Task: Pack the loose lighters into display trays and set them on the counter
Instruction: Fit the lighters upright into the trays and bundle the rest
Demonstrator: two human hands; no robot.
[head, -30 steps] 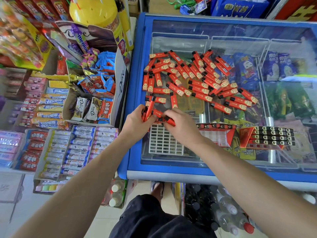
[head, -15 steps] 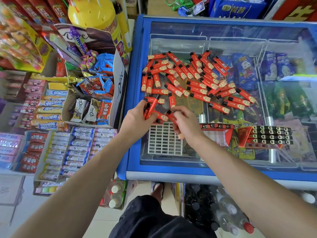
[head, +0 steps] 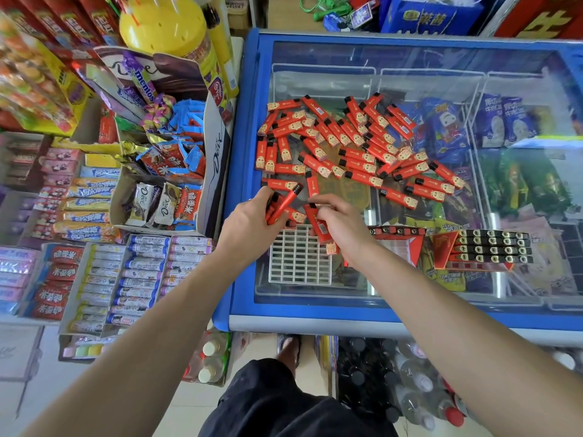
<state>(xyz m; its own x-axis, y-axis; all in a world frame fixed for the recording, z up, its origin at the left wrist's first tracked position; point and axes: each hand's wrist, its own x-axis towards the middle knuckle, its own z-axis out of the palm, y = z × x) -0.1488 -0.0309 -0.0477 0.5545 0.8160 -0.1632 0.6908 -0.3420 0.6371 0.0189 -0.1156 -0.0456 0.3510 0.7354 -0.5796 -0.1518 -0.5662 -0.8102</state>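
Several loose red lighters (head: 353, 143) lie scattered on the glass lid of a blue freezer (head: 246, 190). A white gridded display tray (head: 298, 261) sits on the glass just below my hands, its cells showing no lighters. My left hand (head: 249, 225) grips a small bunch of red lighters (head: 282, 206), one sticking up and to the right. My right hand (head: 342, 227) pinches a single red lighter (head: 321, 230) over the tray's upper right corner. To the right lie a tray with one filled row (head: 396, 231) and a filled tray (head: 492, 247).
A Dove chocolate box (head: 214, 171) and shelves of sweets (head: 94, 216) stand left of the freezer. Ice cream packs (head: 504, 121) show under the glass. Bottled drinks (head: 410, 389) stand on the floor below the freezer's front edge.
My right hand has lifted a lighter from the glass and turned it over the tray's corner. My left hand keeps its bunch and has shifted slightly up.
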